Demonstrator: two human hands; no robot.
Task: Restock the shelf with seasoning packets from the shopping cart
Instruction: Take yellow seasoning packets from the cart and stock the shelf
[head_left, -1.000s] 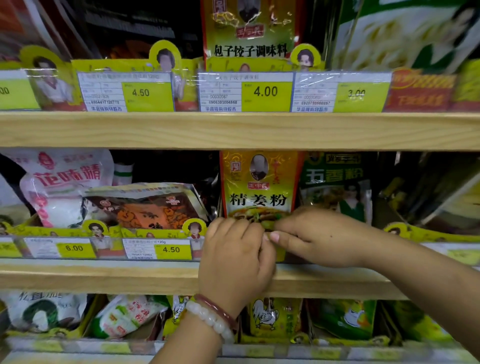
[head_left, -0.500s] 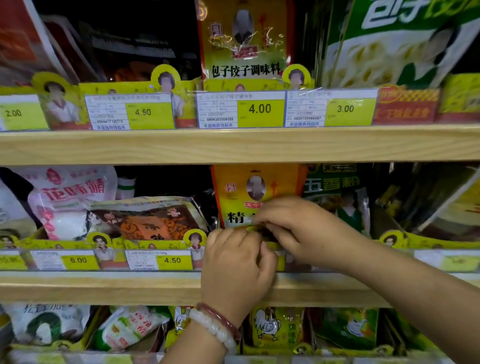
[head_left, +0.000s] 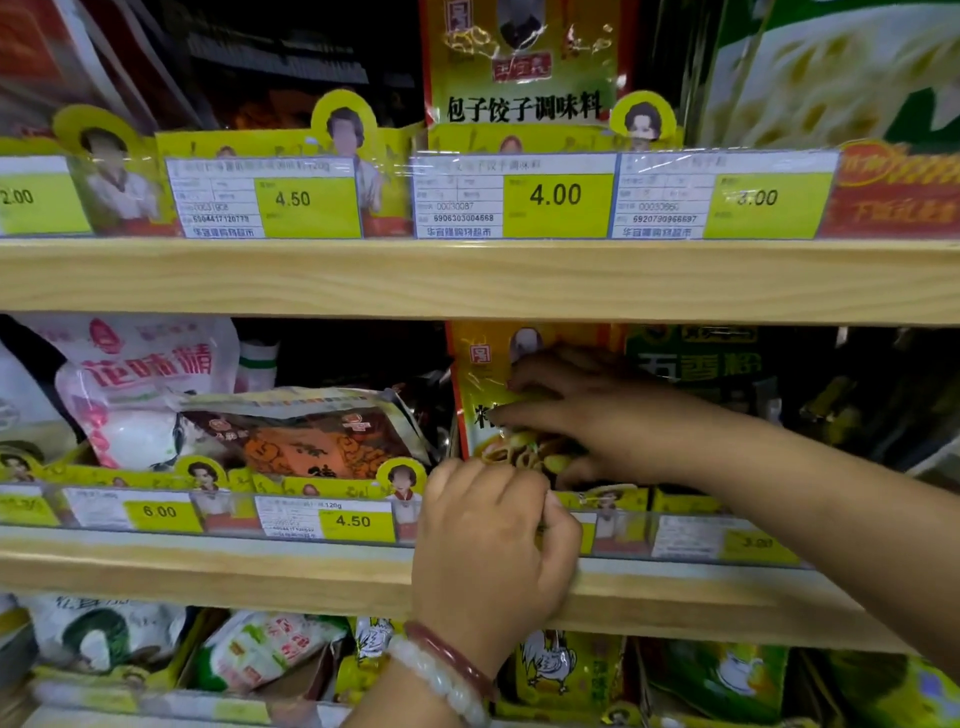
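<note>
Right now my right hand (head_left: 587, 415) lies with fingers spread over the upright yellow seasoning packet (head_left: 480, 384) on the middle shelf (head_left: 208, 571), while my left hand (head_left: 488, 551) curls at its lower edge, grip unclear.

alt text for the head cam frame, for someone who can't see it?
A person's right hand rests spread on an upright yellow seasoning packet on the middle wooden shelf, while the left hand, fingers curled, sits at the price-tag rail just below it. Other seasoning bags and yellow price tags fill the shelves above, beside and below.
</note>
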